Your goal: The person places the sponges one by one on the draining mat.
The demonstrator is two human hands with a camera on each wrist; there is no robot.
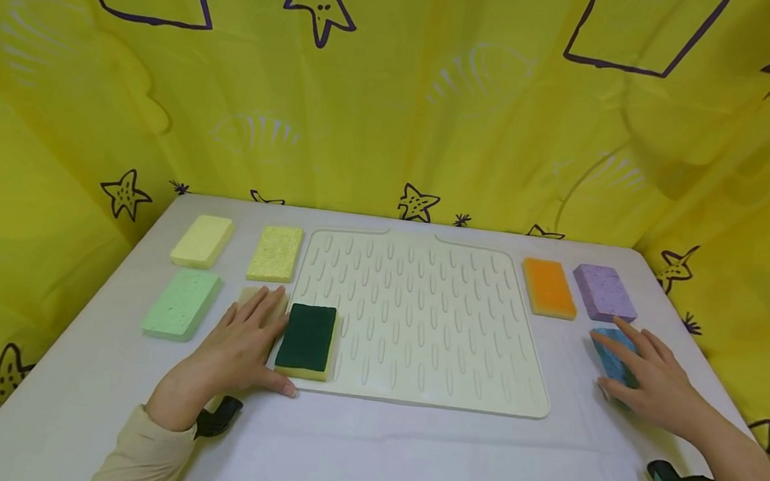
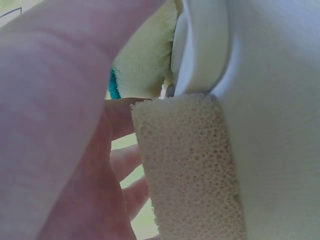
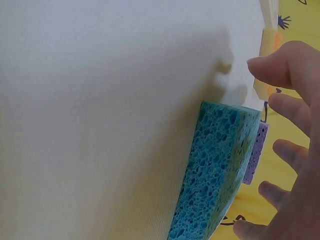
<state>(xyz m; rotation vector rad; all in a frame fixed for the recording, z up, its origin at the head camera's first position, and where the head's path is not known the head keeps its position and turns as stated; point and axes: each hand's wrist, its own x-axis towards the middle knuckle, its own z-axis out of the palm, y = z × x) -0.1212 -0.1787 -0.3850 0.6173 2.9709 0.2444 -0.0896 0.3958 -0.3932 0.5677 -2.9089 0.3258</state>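
A sponge with a dark green scouring top (image 1: 309,337) lies on the front left corner of the white ridged mat (image 1: 413,323). Right beside it is my left hand (image 1: 236,349), fingers stretched forward and thumb out toward the sponge's near edge. Under those fingers, partly hidden, lies a beige porous sponge (image 2: 190,165); in the left wrist view the fingers show behind it. My right hand (image 1: 663,394) hovers over a blue sponge (image 3: 205,170) at the right side. Its fingers are spread, with a gap between them and the sponge in the right wrist view.
Left of the mat lie a pale yellow sponge (image 1: 202,241), a speckled yellow sponge (image 1: 275,254) and a mint green sponge (image 1: 182,304). To its right are an orange sponge (image 1: 549,288) and a purple sponge (image 1: 604,293). A yellow curtain (image 1: 379,122) hangs behind the white table (image 1: 411,463).
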